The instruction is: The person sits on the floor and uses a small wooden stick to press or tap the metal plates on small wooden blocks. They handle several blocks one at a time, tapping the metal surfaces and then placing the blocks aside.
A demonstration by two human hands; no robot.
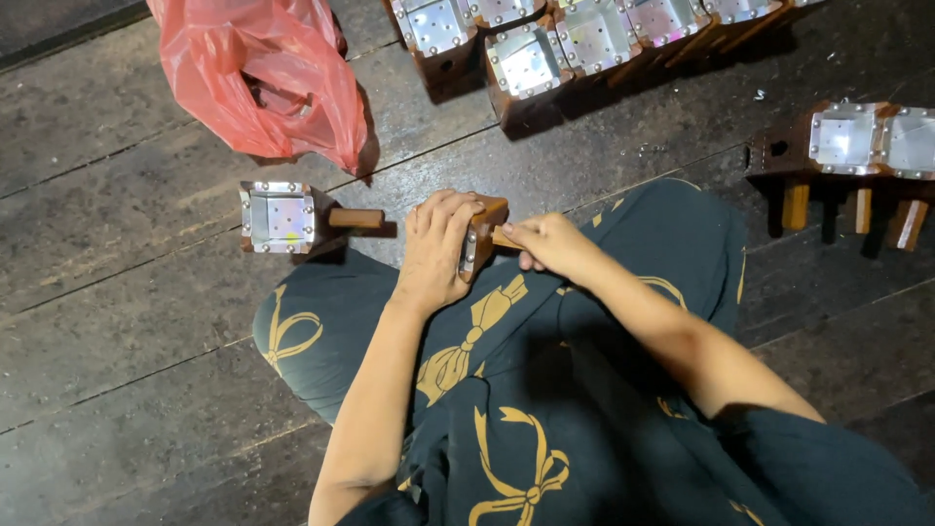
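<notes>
Both hands [487,248] grip one wooden box [481,234] between them.

A wooden box [484,239] sits between both hands on the lap, another box [282,216] to its left, a bag [268,73] beyond

Left hand [435,251] clenched; right hand [548,244] pinching (fingers curled).

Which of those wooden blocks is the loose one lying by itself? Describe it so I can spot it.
Start at the red plastic bag on the dark plank floor. Just below it, left of the left hand, lies a single wooden block, its metal-lined square opening facing up. Unlike the rows, it lies alone, its handle pointing toward the hand.
</notes>
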